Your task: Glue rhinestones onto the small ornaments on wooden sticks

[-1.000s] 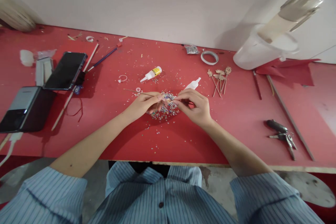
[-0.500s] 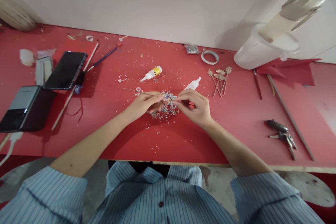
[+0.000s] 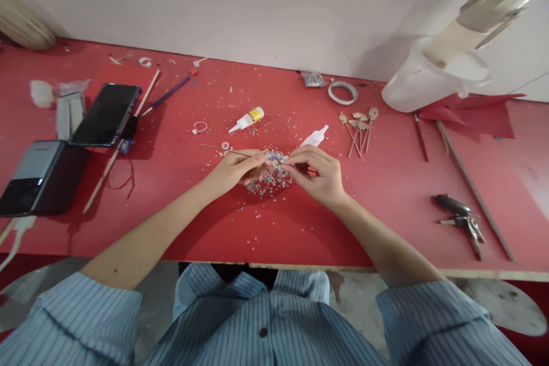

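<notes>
My left hand (image 3: 246, 168) is closed on a thin stick (image 3: 223, 150), whose free end points out to the left. My right hand (image 3: 317, 171) pinches at the stick's other end; anything between those fingertips is too small to name. Under and between both hands lies a pile of small multicoloured chips (image 3: 270, 183) on the red tabletop. Just behind my right hand lies a white nozzle bottle (image 3: 315, 137). A glue bottle with a yellow label (image 3: 249, 119) rests on its side behind the pile.
To the right are several sticks with decorated tops (image 3: 360, 126), a tape roll (image 3: 342, 93), a white pitcher (image 3: 412, 86) and keys (image 3: 465, 226). A phone (image 3: 107, 114), a dark box-like device (image 3: 38, 177) and a paintbrush (image 3: 169, 93) occupy the left. Chips are scattered around.
Almost nothing differs. Both hands stay over the chips, with only a very slight shift at the right fingertips.
</notes>
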The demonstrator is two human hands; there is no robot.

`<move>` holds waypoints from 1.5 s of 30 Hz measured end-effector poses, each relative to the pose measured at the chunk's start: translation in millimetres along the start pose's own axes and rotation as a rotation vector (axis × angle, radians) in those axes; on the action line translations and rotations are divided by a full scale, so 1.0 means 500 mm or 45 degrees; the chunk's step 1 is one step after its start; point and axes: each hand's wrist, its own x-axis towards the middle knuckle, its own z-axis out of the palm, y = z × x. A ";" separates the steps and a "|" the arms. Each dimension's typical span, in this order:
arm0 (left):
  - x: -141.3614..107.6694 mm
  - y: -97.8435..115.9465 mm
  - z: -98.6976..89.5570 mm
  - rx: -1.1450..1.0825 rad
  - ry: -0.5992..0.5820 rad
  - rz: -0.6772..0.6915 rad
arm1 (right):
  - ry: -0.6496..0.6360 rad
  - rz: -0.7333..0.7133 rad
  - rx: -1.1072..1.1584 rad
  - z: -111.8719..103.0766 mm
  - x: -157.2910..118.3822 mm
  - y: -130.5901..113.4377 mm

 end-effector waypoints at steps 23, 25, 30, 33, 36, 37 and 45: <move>0.000 -0.002 -0.002 -0.004 0.021 -0.018 | 0.020 0.031 -0.022 -0.001 -0.001 0.001; 0.000 -0.002 -0.002 -0.006 0.022 -0.018 | 0.023 0.033 -0.022 -0.002 -0.001 0.001; -0.001 -0.004 -0.001 -0.017 0.028 -0.012 | 0.035 0.049 -0.012 -0.003 0.000 0.000; -0.001 -0.004 -0.001 -0.012 0.034 -0.004 | 0.034 0.060 -0.011 -0.002 -0.001 0.000; -0.001 -0.003 0.000 -0.008 0.035 -0.011 | 0.030 0.074 -0.015 -0.001 -0.002 0.000; -0.001 -0.003 0.000 -0.009 0.036 -0.014 | 0.029 0.075 -0.015 -0.001 -0.002 0.000; 0.000 0.000 0.002 0.009 0.040 -0.024 | 0.034 0.067 -0.020 -0.001 -0.001 -0.002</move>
